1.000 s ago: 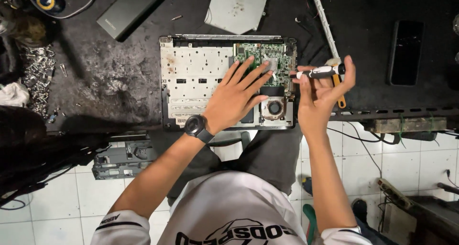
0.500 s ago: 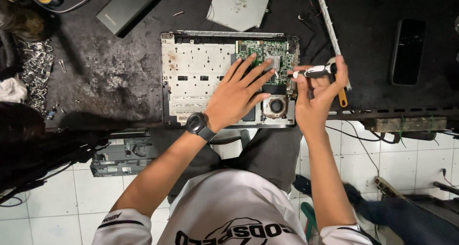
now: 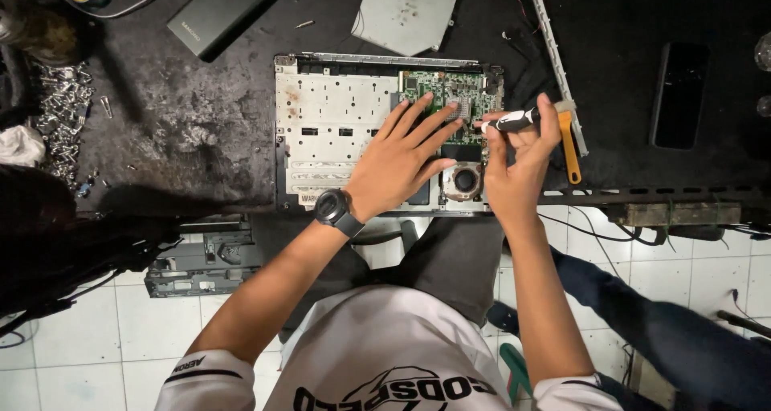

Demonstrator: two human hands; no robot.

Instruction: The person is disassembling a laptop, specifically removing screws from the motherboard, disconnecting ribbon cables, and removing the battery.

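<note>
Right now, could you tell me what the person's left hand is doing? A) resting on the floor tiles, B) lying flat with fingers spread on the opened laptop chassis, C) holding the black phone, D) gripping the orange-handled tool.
B: the left hand lies palm down, fingers spread, on the opened laptop chassis, while the right hand holds a black screwdriver.

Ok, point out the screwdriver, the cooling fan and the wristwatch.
Screwdriver [image 3: 514, 120], head view, on its black handle.
Cooling fan [image 3: 464, 180], head view, on its round hub.
Wristwatch [image 3: 331, 207], head view, on its dark face, left wrist.
</note>
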